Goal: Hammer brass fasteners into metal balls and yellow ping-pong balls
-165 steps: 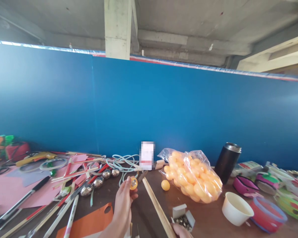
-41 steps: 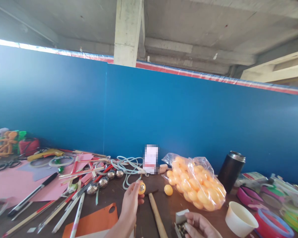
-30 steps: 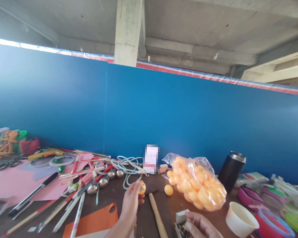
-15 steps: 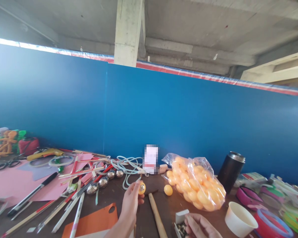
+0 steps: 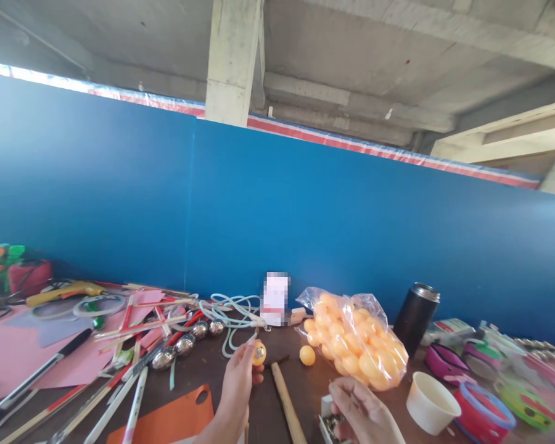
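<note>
My left hand (image 5: 240,379) pinches an orange ping-pong ball (image 5: 259,354) that has a small shiny spot on the side facing me. To its right, a wooden-handled hammer (image 5: 288,404) lies on the table. My right hand (image 5: 363,407) is closed, thumb and fingertips together, over a small white box (image 5: 326,410) of tiny metallic pieces. Whatever sits between those fingertips is too small to make out. One loose ping-pong ball (image 5: 307,356) rests beyond the hammer, beside a clear plastic bag (image 5: 358,339) full of the same balls.
A black bottle (image 5: 416,317) and a white paper cup (image 5: 432,404) stand right of the bag. Pen (image 5: 41,373), sticks, metal bells (image 5: 185,344) and pink paper crowd the left. An orange sheet (image 5: 166,419) lies in front. A blue panel (image 5: 328,216) rises behind.
My right hand has risen slightly from the small box, fingertips now pinched above it. My left hand keeps the ball. The view has turned a little right.
</note>
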Action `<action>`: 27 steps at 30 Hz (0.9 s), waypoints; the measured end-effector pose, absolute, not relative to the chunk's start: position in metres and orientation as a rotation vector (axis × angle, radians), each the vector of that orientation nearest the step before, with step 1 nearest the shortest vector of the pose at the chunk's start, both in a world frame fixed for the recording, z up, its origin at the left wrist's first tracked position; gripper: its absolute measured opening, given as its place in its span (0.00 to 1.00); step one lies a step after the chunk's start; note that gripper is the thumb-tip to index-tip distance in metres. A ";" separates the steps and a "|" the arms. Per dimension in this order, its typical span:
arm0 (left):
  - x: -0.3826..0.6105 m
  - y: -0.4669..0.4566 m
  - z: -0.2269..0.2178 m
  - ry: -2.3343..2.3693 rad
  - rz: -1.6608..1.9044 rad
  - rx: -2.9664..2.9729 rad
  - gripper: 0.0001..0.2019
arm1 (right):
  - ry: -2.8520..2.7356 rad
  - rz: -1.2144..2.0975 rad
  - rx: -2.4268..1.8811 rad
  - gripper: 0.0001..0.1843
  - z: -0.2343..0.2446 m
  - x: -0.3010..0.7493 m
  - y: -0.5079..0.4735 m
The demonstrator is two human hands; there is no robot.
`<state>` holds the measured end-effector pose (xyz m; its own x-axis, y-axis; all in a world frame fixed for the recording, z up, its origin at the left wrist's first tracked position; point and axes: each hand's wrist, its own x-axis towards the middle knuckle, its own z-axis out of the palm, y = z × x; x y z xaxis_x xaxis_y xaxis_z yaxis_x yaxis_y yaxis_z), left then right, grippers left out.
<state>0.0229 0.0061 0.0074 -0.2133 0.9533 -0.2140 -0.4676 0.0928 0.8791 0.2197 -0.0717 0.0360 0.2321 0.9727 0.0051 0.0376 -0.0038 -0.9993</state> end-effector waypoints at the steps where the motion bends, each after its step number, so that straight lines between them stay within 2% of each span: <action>1: 0.022 0.006 0.007 1.098 1.455 0.608 0.22 | -1.108 1.018 -1.312 0.22 0.043 0.215 -0.070; 8: 0.021 0.007 0.006 0.999 1.417 0.570 0.23 | -1.282 1.125 -1.151 0.15 0.076 0.160 -0.054; 17: 0.023 0.001 0.009 0.784 1.399 0.723 0.19 | -1.105 1.223 -1.050 0.18 0.018 0.136 -0.032; 27: 0.026 -0.008 0.021 0.751 1.282 0.811 0.16 | -0.935 1.286 -0.996 0.16 0.021 0.143 -0.031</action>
